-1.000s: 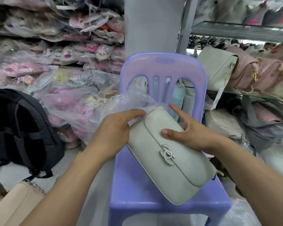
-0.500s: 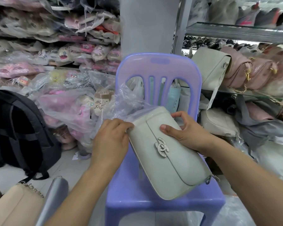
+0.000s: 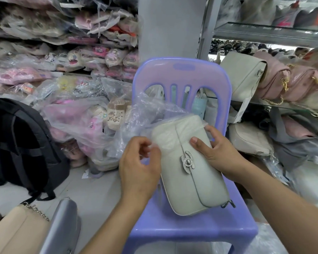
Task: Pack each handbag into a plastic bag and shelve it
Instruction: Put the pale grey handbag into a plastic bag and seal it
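The left hand, at centre frame, has its fingers curled and pinches the thin edge of the clear plastic bag beside the upper left side of the handbag. The right hand clasps the handbag itself, thumb on the flap and fingers wrapped round its right edge. The pale handbag lies slanted on the seat of the lilac plastic chair. Only its upper end is under the film; the jewelled clasp and the whole lower end are bare. The sleeving looks barely begun, and the risks come from that. The film is flimsy, so a hard pull could tear it on the clasp or on the strap hardware at the lower right corner. A pinch this small may also slip, and the mouth would then spring off the bag's end. The bare end lies near the seat's front, so a tug could slide it off.
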Available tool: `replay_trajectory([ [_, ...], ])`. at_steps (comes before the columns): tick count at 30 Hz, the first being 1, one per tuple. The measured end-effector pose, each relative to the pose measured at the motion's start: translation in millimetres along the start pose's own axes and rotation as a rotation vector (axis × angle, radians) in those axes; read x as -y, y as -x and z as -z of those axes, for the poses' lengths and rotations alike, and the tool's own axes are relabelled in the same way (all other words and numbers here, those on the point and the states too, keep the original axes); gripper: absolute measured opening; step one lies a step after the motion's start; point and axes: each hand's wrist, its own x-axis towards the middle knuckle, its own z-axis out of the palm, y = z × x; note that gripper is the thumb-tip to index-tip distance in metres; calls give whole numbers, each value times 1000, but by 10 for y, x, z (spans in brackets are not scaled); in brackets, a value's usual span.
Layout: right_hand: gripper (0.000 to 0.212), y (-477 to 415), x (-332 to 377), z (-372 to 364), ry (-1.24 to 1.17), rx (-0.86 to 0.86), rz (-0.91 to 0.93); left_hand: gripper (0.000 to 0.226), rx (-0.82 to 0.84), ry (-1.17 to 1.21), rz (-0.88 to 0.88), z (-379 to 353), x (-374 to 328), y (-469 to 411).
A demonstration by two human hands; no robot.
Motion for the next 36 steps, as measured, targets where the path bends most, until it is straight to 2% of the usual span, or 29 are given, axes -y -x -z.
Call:
replay_trajectory([
  [2, 54, -18, 0, -21, -14, -38, -1, 29, -144, 29, 231, -48, 17, 18],
  [4, 62, -33, 9, -49, -5, -84, 13, 51, -162, 114, 523, -106, 55, -21],
  [5, 66, -37, 16, -63, 5, -109, 21, 62, -103, 171, 649, -137, 114, -70],
  [7, 71, -49, 16, -97, 26, -146, 18, 85, 90, 267, 751, -168, 155, -175],
  [9, 70, -64, 2, -123, 57, -173, 12, 97, 245, 409, 741, -227, 151, -245],
  [12, 69, -68, -17, -151, 64, -179, 33, 73, 296, 522, 606, -291, 51, -301],
  [15, 78, -100, -25, -129, 7, -151, 36, 59, 315, 439, 450, -310, 66, -326],
  [19, 82, -114, -194, -15, 26, -34, 44, 79, 364, 310, 315, -276, 175, -291],
  [22, 84, -29, -256, 13, 46, -42, 17, 68, 407, 282, 242, -257, 249, -200],
  [26, 51, -22, -271, 64, 61, -43, 21, 69, 387, 308, 216, -258, 213, -236],
  [29, 46, -20, -260, 114, 79, -38, -3, 58, 333, 408, 287, -247, 106, -327],
  [31, 54, -9, -233, 176, 93, 19, -60, 58, 299, 485, 357, -238, 37, -370],
  [32, 63, -1, -208, 217, 109, 68, -104, 65, 284, 495, 382, -239, 19, -384],
  [33, 72, 5, -182, 266, 133, 121, -147, 62, 263, 498, 389, -245, 9, -397],
  [35, 89, 28, -96, 341, 202, 209, -201, 34, 256, 506, 362, -236, 7, -424],
  [36, 97, 32, -50, 358, 220, 219, -213, 32, 266, 496, 361, -234, 27, -441],
])
